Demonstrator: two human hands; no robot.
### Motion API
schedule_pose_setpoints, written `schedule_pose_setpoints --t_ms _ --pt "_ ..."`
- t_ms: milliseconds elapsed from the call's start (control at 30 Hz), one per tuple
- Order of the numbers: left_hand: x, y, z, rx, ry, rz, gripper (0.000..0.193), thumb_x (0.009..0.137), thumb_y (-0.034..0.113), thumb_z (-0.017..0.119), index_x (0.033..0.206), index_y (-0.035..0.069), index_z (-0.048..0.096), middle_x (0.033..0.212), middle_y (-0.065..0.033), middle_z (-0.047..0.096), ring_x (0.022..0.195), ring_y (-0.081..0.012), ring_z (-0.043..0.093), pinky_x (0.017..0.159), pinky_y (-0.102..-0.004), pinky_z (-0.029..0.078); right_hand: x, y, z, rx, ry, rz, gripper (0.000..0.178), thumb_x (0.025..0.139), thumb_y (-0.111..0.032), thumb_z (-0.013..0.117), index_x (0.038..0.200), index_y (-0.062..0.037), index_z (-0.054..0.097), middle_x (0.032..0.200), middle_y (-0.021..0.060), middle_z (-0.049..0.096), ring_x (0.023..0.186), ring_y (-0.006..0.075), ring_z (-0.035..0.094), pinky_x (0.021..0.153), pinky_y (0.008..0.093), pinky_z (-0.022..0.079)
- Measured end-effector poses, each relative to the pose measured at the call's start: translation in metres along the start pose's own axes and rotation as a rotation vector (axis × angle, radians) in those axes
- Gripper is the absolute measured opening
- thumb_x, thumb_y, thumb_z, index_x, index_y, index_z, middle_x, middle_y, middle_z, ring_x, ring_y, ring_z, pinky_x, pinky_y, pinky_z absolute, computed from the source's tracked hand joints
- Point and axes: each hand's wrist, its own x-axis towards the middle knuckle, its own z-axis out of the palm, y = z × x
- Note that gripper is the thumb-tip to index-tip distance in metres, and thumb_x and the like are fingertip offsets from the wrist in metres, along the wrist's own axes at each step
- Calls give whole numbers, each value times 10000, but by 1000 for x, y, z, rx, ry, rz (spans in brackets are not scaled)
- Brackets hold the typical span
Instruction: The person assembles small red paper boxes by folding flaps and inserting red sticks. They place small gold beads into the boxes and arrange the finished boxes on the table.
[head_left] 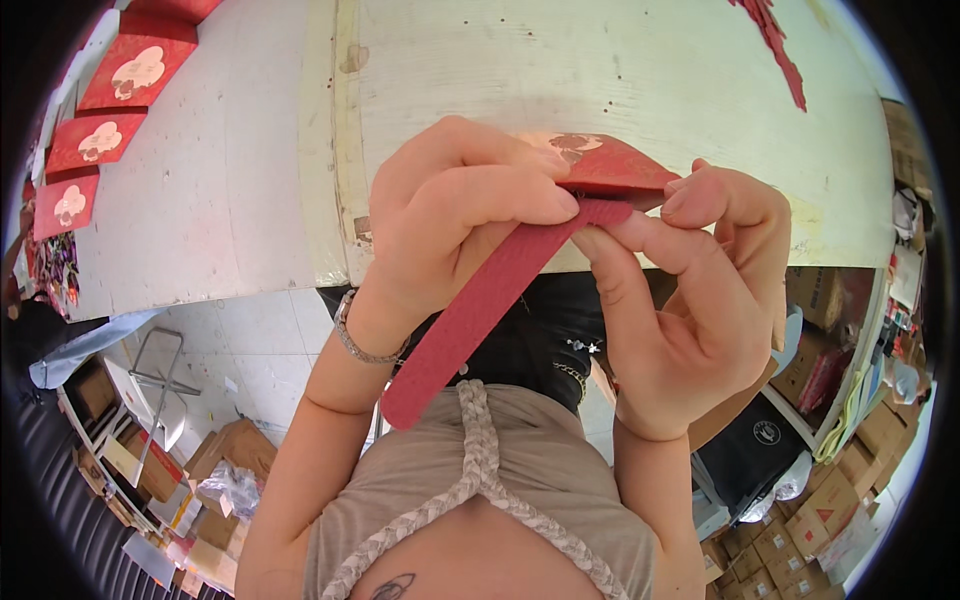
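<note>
A long dark-red strip (470, 315) with a rounded free end slants down from between my hands. Its upper end bends over at the near edge of a red box (625, 165), which bears a pale printed pattern. My left hand (440, 215) is closed at the box's left side, its thumb pressing where the strip meets the edge. With thumb and forefinger, my right hand (700, 275) pinches the strip's upper end. The other right fingers curl beside the box's right corner. My fingers hide part of the box and the join.
Several red printed boxes (140, 65) stand along the far left of the white table (240, 150). More dark-red strips (775, 50) lie at the far right. A folding chair (155, 390) and cardboard boxes (235, 450) are on the floor at left; stacked cartons (830, 510) fill the right.
</note>
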Motion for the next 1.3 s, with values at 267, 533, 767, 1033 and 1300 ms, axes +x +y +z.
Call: schedule_pose_setpoints --t_ms 267,533,767,1033,1300 --pt "3 -5 0 -18 -24 91 107 829 54 665 904 50 589 1025 -164 611 889 -253 646 726 -332 563 14 -13 -10 -97 -107 107 200 575 30 770 742 11 659 897 89 521 767 184 528 610 271 431" --pt "5 0 3 -90 74 7 212 697 -45 701 871 63 646 896 -98 620 770 -265 644 729 -374 570 20 -19 -8 -263 -175 63 200 566 5 775 730 -4 661 876 70 498 763 184 511 749 366 461" --pt "-2 -7 5 57 119 118 148 683 72 681 823 106 647 905 -80 653 723 -248 640 614 -318 532 13 -4 -11 -184 -165 -61 224 568 -37 812 748 -76 683 840 16 527 783 201 515 831 444 411" --pt "0 9 -5 128 -20 85 266 739 79 655 957 163 527 1018 -45 581 826 -227 640 715 -346 528 -4 13 -11 -159 -98 -191 416 506 -32 874 722 -192 556 884 -69 420 828 124 489 937 420 397" --pt "-3 4 -2 100 38 65 251 785 119 653 982 168 505 992 -30 571 806 -184 636 694 -324 528 -26 19 -2 -263 17 -225 136 759 -245 730 796 -267 602 914 -37 328 878 154 404 998 473 342"
